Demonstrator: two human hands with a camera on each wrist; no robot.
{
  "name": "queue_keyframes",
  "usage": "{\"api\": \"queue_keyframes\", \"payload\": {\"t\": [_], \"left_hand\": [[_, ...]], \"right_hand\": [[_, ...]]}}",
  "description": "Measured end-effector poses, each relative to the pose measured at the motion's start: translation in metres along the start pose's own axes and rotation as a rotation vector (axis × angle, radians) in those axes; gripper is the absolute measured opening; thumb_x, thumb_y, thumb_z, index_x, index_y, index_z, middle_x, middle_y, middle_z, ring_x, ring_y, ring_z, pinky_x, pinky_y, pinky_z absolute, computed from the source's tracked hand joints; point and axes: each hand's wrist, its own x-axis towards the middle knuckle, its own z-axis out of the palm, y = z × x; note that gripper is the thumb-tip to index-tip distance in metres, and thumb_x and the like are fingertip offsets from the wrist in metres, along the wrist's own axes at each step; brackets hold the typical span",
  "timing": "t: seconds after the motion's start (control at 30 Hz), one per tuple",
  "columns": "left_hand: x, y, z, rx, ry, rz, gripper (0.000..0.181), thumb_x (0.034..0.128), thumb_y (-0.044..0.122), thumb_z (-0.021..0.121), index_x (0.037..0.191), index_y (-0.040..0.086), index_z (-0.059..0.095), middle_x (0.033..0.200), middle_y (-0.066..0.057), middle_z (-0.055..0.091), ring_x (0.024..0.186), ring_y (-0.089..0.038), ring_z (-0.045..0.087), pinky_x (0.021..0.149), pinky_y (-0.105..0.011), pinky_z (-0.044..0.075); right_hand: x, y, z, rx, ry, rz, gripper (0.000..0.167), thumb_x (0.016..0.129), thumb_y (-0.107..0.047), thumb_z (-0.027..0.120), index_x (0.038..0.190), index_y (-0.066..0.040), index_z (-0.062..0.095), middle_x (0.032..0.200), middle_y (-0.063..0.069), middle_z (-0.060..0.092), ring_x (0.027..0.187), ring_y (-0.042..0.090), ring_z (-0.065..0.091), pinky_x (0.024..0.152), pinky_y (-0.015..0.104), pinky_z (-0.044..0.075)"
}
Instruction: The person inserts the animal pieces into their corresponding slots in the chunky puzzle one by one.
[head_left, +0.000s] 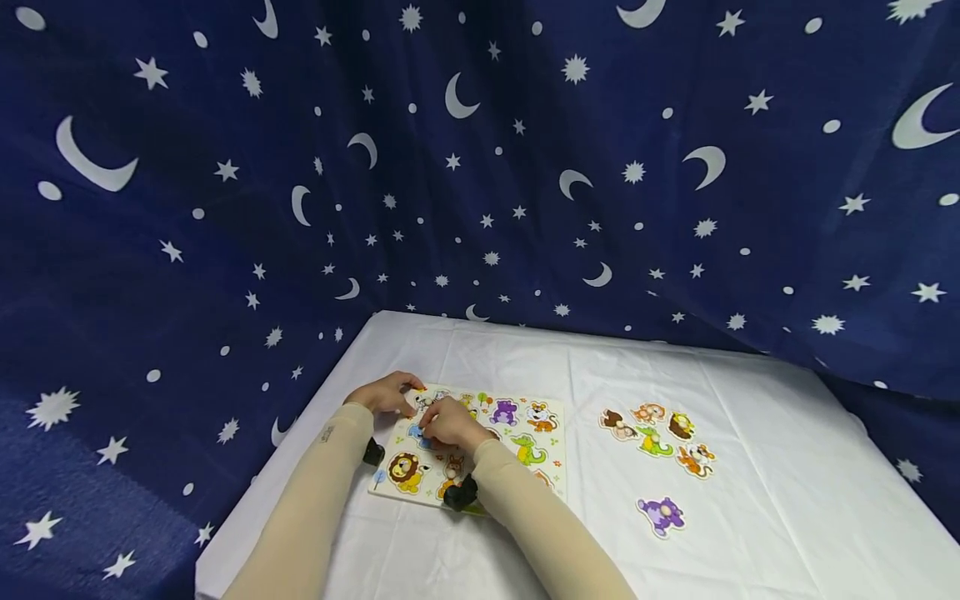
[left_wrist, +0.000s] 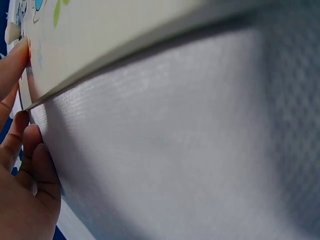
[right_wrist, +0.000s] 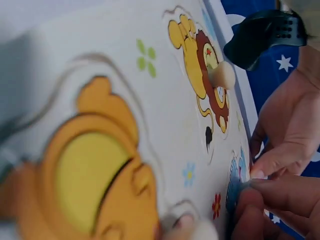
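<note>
A flat board (head_left: pixel 557 442) with printed animals lies on the table's left part. My left hand (head_left: pixel 384 394) grips its far left corner, the thumb on top and the fingers at the edge of the board (left_wrist: pixel 120 30) in the left wrist view. My right hand (head_left: pixel 453 423) pinches a blue animal piece (head_left: pixel 415 432) over the board's left side; the fingers partly cover the blue piece (right_wrist: pixel 234 185), and whether it lies flush is hidden. A lion (head_left: pixel 405 472) with a round knob sits near the board's front left corner, seen as a knobbed lion (right_wrist: pixel 195 75) in the right wrist view.
Right of the board, several loose animal pieces lie grouped on the white cloth (head_left: pixel 757 500), among them a green crocodile (head_left: pixel 655 442) and a tiger (head_left: pixel 696 460). A purple hippo piece (head_left: pixel 662 517) lies nearer the front. A dark blue patterned curtain (head_left: pixel 525 167) hangs behind.
</note>
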Motion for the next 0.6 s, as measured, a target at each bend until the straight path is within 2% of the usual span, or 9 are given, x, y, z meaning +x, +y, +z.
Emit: {"api": "queue_keyframes", "payload": {"t": [0.1,0.33,0.6], "left_hand": [[-0.002,-0.002,-0.001,-0.006,0.001,-0.010,0.047,0.0814,0.002,0.077,0.125,0.010,0.062,0.154,-0.020,0.040,0.142,-0.036,0.035,0.118,-0.053,0.028],[0.000,-0.002,-0.003,-0.013,0.009,-0.019,0.045,0.0818,0.003,0.077,0.124,0.010,0.062,0.154,-0.020,0.040,0.143,-0.037,0.034,0.119,-0.054,0.026],[0.001,-0.001,0.000,-0.020,0.003,-0.050,0.044,0.0827,0.006,0.078,0.124,0.014,0.063,0.157,-0.018,0.038,0.144,-0.034,0.033,0.121,-0.053,0.023]], "right_hand": [[-0.003,0.002,-0.004,-0.007,0.003,-0.014,0.014,0.086,0.002,0.069,0.097,0.000,0.077,0.081,0.012,0.074,0.052,0.010,0.057,0.051,0.023,0.047],[-0.011,0.009,-0.023,-0.013,0.034,-0.055,0.013,0.086,0.000,0.068,0.096,0.003,0.077,0.076,0.015,0.074,0.054,0.014,0.061,0.052,0.025,0.050],[-0.028,0.029,-0.053,0.067,0.057,0.002,0.016,0.090,-0.001,0.066,0.102,0.006,0.074,0.080,0.017,0.073,0.056,0.012,0.062,0.057,0.029,0.056]]}}
